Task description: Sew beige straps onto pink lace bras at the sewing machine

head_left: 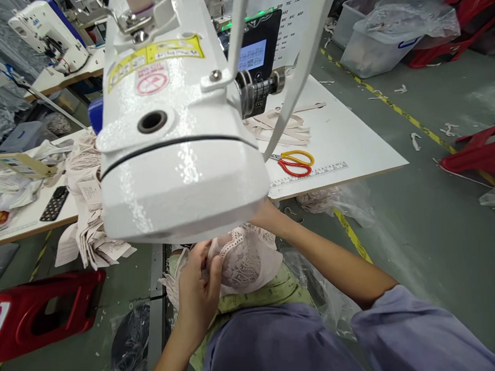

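A pale pink lace bra (244,258), its moulded cup facing me, lies over my lap below the head of a white sewing machine (182,182). My left hand (200,282) grips the bra's edge at the left, thumb on top and fingers curled around the fabric. At the bra's far right edge is my right hand (267,216); the machine head covers its fingers, so their grip is hidden. The needle area is also out of sight behind the machine head.
Scissors (296,163) with yellow and red handles lie by a printed ruler (312,174) on the white table (351,144). Beige straps (286,127) lie behind them. Bundled fabric pieces (92,223) hang at left, near a phone (54,203). A red stool (49,314) stands lower left.
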A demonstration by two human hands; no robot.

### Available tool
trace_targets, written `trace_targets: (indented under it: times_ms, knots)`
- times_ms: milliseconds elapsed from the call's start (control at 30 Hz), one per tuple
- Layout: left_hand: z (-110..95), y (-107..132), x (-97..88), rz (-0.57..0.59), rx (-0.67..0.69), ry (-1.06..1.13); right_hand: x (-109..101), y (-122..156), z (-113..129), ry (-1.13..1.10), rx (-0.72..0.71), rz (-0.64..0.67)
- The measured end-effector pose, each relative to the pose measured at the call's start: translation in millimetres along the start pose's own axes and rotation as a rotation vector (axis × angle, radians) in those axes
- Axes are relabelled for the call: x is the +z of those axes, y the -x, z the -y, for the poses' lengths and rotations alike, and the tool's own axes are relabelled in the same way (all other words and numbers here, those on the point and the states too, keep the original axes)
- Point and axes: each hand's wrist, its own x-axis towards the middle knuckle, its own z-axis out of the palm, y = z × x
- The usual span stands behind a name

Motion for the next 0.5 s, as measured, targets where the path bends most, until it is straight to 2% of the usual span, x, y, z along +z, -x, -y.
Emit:
trace_targets:
  times_ms: [67, 167, 267, 367, 500]
  knots:
    - [1, 3, 3.4, -0.099, 0.048, -0.081, 1, 1, -3, -0.004, 0.000, 0.011]
    - [-5, 5, 15.7, -0.281, 0.260, -0.285, 6, 3, -10, 0.002, -0.030, -0.005]
    - [-19, 4, 30.9, -0.250, 0.379, -0.426, 10, 4, -13, 0.026, -0.062, -0.048]
    - [-27, 4, 40.3, -0.232, 0.367, -0.531, 12, 5, -10, 0.028, -0.068, -0.062]
    - [-24, 4, 41.7, -0.227, 0.347, -0.572, 10, 4, -4, 0.059, -0.089, -0.063]
